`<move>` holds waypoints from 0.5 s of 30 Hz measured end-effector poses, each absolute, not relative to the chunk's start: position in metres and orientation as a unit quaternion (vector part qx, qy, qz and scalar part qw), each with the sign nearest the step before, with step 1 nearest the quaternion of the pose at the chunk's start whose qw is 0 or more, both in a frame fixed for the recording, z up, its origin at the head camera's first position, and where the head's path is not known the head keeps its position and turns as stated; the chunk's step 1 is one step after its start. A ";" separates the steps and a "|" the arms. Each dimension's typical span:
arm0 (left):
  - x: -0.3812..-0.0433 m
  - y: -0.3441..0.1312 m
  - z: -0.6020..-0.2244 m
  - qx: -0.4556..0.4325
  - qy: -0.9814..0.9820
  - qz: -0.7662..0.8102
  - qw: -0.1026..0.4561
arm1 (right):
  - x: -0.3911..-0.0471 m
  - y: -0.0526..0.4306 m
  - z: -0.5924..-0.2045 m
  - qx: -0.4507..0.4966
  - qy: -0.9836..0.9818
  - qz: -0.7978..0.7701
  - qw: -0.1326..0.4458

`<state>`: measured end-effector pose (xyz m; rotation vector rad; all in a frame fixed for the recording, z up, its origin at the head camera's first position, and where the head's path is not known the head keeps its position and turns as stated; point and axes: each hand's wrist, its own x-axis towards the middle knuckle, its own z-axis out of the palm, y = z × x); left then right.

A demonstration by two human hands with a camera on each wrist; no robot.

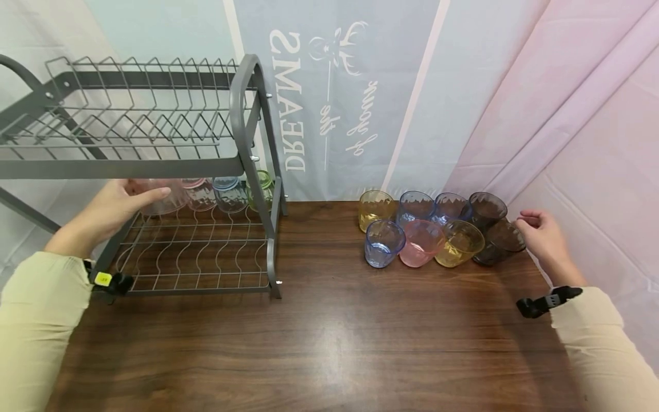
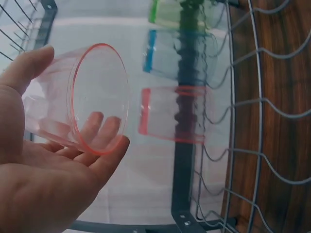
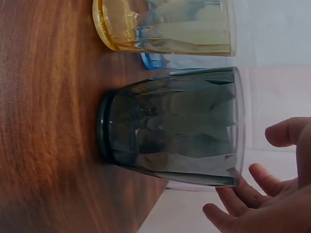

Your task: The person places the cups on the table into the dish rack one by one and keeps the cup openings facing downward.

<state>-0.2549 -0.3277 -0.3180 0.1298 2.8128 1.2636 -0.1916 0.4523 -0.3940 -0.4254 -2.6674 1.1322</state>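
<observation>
My left hand (image 1: 110,209) grips a pink glass (image 2: 56,99) between thumb and fingers, its rim facing down, over the lower tier of the dish rack (image 1: 273,257). Beside it on that tier, an upside-down pink glass (image 2: 172,114), a blue glass (image 2: 167,53) and a green glass (image 2: 165,13) stand in a row. Over at the right end of the tumblers, my right hand (image 1: 548,243) is at the rim of an upright dark grey glass (image 3: 172,131). Its thumb is apart from the glass, and some fingertips are right at the rim's outer side.
Left of the dark grey glass, several upright glasses stand in two rows, including a yellow glass (image 1: 458,246), a pink glass (image 1: 422,243) and a blue glass (image 1: 383,243). The rack's upper wire tier (image 1: 154,166) overhangs my left hand. A printed cloth (image 1: 340,114) hangs behind the wooden table (image 1: 329,332).
</observation>
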 end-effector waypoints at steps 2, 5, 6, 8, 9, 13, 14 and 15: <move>-0.260 -0.330 -0.320 0.031 0.916 0.398 0.034 | -0.191 0.453 -0.397 -0.142 -0.910 0.379 0.088; -0.268 -0.334 -0.323 0.020 0.916 0.399 0.031 | -0.190 0.453 -0.400 -0.131 -0.917 0.374 0.056; -0.270 -0.336 -0.325 0.016 0.915 0.403 0.029 | -0.190 0.453 -0.401 -0.127 -0.920 0.369 0.047; -0.274 -0.341 -0.329 0.015 0.910 0.415 0.019 | -0.190 0.453 -0.402 -0.120 -0.924 0.362 0.024; -0.276 -0.343 -0.332 0.016 0.906 0.422 0.010 | -0.190 0.453 -0.403 -0.119 -0.925 0.360 0.016; -0.283 -0.348 -0.343 0.009 0.898 0.440 -0.021 | -0.190 0.453 -0.409 -0.119 -0.926 0.358 0.002; -0.284 -0.348 -0.346 0.005 0.898 0.440 -0.024 | -0.190 0.453 -0.411 -0.120 -0.926 0.358 0.002; -0.285 -0.349 -0.348 0.001 0.898 0.440 -0.025 | -0.190 0.453 -0.414 -0.119 -0.926 0.359 0.002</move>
